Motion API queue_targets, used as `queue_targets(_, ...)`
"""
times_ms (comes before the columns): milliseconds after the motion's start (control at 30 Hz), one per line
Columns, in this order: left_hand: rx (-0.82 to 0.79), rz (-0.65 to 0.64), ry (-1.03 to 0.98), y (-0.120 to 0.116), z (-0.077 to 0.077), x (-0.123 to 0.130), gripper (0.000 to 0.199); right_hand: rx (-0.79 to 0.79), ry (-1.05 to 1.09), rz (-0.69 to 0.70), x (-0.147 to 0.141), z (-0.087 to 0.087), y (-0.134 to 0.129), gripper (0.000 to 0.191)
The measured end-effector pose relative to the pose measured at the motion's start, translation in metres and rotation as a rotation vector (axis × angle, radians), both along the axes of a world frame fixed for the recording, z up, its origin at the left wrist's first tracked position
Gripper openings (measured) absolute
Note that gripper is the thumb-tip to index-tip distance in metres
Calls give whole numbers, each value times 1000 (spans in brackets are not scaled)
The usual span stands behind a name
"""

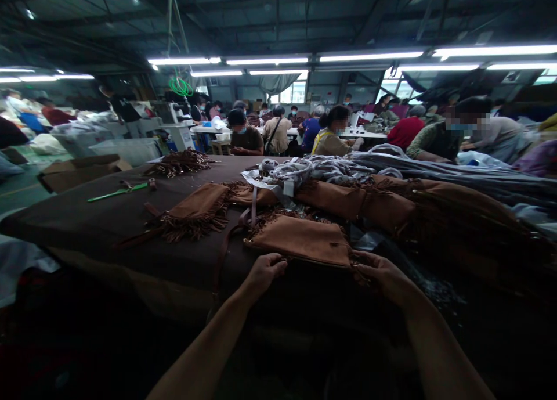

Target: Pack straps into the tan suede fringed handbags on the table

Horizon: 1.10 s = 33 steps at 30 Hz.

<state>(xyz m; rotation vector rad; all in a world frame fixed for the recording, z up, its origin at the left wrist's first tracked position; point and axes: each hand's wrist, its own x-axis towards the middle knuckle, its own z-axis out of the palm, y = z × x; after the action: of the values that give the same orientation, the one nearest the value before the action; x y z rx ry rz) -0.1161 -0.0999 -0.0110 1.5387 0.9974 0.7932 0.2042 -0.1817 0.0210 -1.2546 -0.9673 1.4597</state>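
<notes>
A brown fringed bag (300, 237), suede-like, lies on the dark table with its near edge towards me. My left hand (266, 270) is closed in a pinch at the near left part of that edge. At the near right corner, my right hand (379, 271) has its fingers closed on the bag's end, where small metal hardware shows dimly. A dark strap (221, 258) runs from the bag's left side down over the table edge. Just beyond, to the left, lies another fringed bag (198, 202).
More brown bags (335, 200) lie behind and to the right, beside grey bundled strips (322, 168). A green-handled tool (117, 192) and a heap of brown straps (180, 163) are on the left of the table (87, 226). A cardboard box (78, 170) stands beyond. Several people work at the back.
</notes>
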Motion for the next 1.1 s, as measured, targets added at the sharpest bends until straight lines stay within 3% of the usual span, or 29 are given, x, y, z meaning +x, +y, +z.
queue_targets(233, -31, -19, -30, 0, 5, 3, 35, 1, 158, 140, 16, 14, -18, 56)
queue_targets(500, -79, -31, -51, -7, 5, 12, 45, -71, 176, 9, 19, 18, -17, 41)
queue_targets(667, -78, -62, -58, -15, -1, 25, 48, -147, -21, -136, 15, 3, -10, 33)
queue_targets(833, -19, -95, -49, -23, -2, 33, 41, -148, -172, -200, 3, -16, -4, 36)
queue_targets(1100, 117, -62, 44, -33, -3, 32, 26, -189, -206, -123, 5, -33, 2, 33)
